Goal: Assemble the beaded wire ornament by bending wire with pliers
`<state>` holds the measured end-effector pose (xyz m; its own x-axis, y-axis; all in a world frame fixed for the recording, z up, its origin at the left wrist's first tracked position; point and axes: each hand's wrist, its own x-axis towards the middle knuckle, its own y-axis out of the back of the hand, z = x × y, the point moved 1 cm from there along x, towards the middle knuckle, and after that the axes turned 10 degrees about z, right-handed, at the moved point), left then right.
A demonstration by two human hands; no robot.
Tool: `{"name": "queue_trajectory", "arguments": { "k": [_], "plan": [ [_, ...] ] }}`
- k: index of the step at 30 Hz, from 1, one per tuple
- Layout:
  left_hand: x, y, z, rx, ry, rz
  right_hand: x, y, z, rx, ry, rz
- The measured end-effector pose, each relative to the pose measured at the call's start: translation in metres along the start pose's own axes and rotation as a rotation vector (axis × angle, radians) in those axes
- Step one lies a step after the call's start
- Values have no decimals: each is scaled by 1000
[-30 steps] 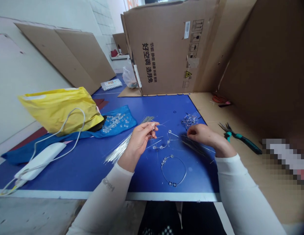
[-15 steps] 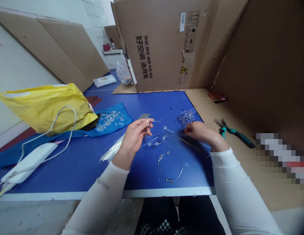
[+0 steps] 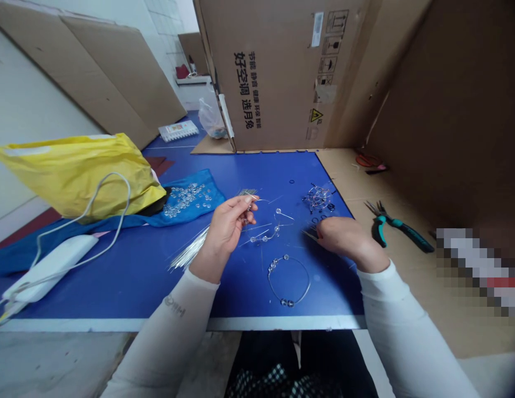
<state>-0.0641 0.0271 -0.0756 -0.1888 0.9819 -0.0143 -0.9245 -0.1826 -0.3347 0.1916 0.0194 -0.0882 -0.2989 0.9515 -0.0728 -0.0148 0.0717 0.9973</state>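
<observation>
My left hand (image 3: 231,221) pinches a thin curved wire (image 3: 262,200) between thumb and fingers, with what look like small beads by the fingertips. On the blue table at the right, my right hand (image 3: 344,237) is curled, palm down, over a bundle of thin wires (image 3: 310,234). Its fingertips are mostly hidden, so what they pinch does not show. Between the hands lie wire pieces threaded with clear beads (image 3: 265,239). Nearer me rests a wire ring (image 3: 309,284) carrying several clear beads. Beyond my right hand is a tangled heap of beaded wire pieces (image 3: 318,197) with small black rings.
Loose clear beads (image 3: 185,200) lie on a blue cloth (image 3: 213,185) beside a yellow bag (image 3: 87,179). Silvery wires (image 3: 188,251) lie left of my left hand. Pliers (image 3: 400,226) rest on cardboard at right. A white power strip (image 3: 53,268) and a big carton (image 3: 277,83) surround the workspace.
My right hand has shifted slightly toward me and turned more palm down, uncovering black rings beside the heap. My left hand keeps its pinch on the wire. The view has moved slightly.
</observation>
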Motion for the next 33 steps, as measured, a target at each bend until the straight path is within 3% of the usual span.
{"name": "queue_trajectory", "arguments": {
  "k": [8, 16, 24, 33],
  "plan": [
    [-1, 0, -2, 16, 1, -18, 9, -8, 12, 112, 9, 7],
    [-2, -1, -2, 24, 11, -36, 9, -5, 31, 539, 37, 67],
    [-4, -2, -4, 38, 19, -58, 1, 3, 16, 1094, 65, 150],
    [-8, -7, -11, 36, 32, -117, 2, 10, 0, 1374, 90, 268]
  ]
}}
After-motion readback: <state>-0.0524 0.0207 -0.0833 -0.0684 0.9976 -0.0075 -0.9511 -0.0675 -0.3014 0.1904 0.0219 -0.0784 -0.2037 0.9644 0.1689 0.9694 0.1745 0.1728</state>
